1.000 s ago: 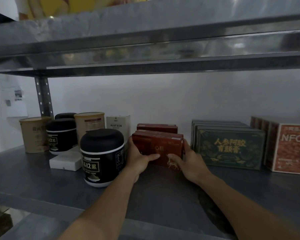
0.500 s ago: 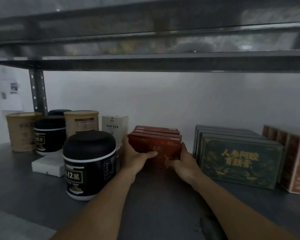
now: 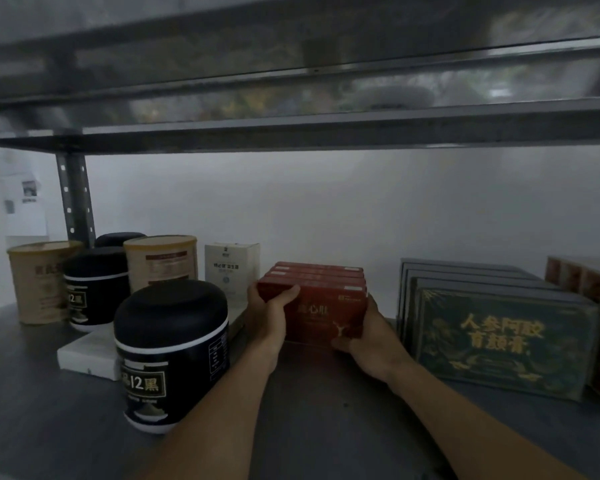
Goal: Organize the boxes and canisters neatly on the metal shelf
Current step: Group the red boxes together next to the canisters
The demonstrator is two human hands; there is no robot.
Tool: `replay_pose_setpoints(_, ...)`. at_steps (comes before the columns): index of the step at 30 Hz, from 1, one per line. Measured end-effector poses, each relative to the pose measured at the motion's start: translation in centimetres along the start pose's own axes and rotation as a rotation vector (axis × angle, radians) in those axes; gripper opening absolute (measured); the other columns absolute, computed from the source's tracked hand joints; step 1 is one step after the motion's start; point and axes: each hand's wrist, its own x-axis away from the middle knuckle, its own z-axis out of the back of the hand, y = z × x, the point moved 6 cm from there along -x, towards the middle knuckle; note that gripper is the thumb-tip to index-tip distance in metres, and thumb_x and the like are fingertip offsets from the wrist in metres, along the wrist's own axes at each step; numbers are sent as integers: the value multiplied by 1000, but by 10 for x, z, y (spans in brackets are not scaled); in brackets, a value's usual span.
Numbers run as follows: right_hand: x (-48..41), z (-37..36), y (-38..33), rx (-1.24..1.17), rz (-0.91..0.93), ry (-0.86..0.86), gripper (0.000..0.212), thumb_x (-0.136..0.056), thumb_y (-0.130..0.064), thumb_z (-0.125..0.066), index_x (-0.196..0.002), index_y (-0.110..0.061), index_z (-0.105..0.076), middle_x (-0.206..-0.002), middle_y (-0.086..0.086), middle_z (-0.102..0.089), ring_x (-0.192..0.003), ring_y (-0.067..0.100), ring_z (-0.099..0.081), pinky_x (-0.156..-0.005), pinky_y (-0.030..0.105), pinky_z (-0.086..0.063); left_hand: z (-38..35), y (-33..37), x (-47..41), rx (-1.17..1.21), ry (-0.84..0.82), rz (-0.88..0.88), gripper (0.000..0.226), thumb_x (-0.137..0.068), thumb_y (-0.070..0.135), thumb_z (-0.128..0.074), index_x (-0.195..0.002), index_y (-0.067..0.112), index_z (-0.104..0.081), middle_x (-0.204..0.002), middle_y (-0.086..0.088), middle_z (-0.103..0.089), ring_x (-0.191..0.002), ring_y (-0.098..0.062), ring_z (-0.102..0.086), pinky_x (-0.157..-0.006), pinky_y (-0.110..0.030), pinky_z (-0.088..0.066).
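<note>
The flat red cardboard boxes (image 3: 321,299), about four standing on edge one behind another, sit at the centre of the frame on the grey metal shelf (image 3: 326,420), well back toward the white wall. The left hand (image 3: 269,318) clasps the row's left end. Its thumb lies across the front box's upper corner, and the other fingers curl round the side, out of sight. The right hand (image 3: 368,336) holds the lower right corner with the thumb at the foot of the front face. Its fingers are hidden behind the pack, so I cannot tell whether they are spread or together.

The step looks like squaring this row. It is best done by squeezing evenly from both ends, so the boxes slide as one block with faces flush and none tips backward. Right of centre stands a row of dark green printed boxes (image 3: 499,341), near but apart, and the gap should end up parallel. A tall white carton (image 3: 232,270) is just beside the left knuckles. A round black canister (image 3: 172,355) stands at lower left, close to the forearm, where an elbow could nudge it.
</note>
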Motion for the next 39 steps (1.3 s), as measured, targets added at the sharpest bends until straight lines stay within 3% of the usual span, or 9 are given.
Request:
replay_pose_setpoints(7,-1,-2,-1,74,32,6,84,-80,-6,-79,-143,-26,-27,-127,-6,-56,-117,12,-53,-97,22,-41,2,-2,-10,31,-12,7,47,-75,12,-72,-119,21,-56,-109,-4,-67,-99,-25,-63,-95,-50,-50)
replay_pose_setpoints(16,1,0,-2,128,37,14,83,-81,-10,-79,-144,-25,-27,-127,-4,-57,-116,13,-55,-97,22,-41,2,-1,-7,17,-7,3,41,-77,10,-70,-112,26,-53,-104,2,-65,-92,-16,-60,-91,-43,-49)
replay_pose_setpoints(23,3,0,-2,125,37,13,83,-82,-12,-79,-144,-26,-27,-126,-4,-59,-115,14,-56,-99,25,-43,5,3,-4,-54,26,-25,41,-77,8,-69,-110,25,-51,-99,4,-62,-100,-25,-60,-96,-48,-48)
replay_pose_setpoints(34,5,0,-3,172,8,32,79,-81,-16,-81,-141,-23,-31,-126,-2,-60,-110,12,-56,-97,24,-44,11,6,6,-246,30,-40,43,-81,13,-64,-120,21,-49,-116,-5,-62,-106,-28,-58,-96,-49,-47)
replay_pose_setpoints(39,19,6,-11,317,-27,84,65,-86,-25,-76,-134,-9,-35,-121,9,-64,-106,22,-62,-81,23,-45,15,11,17,-472,54,-92,55,-83,14,-63,-134,14,-43,-126,-7,-56,-117,-28,-54,-98,-40,-45)
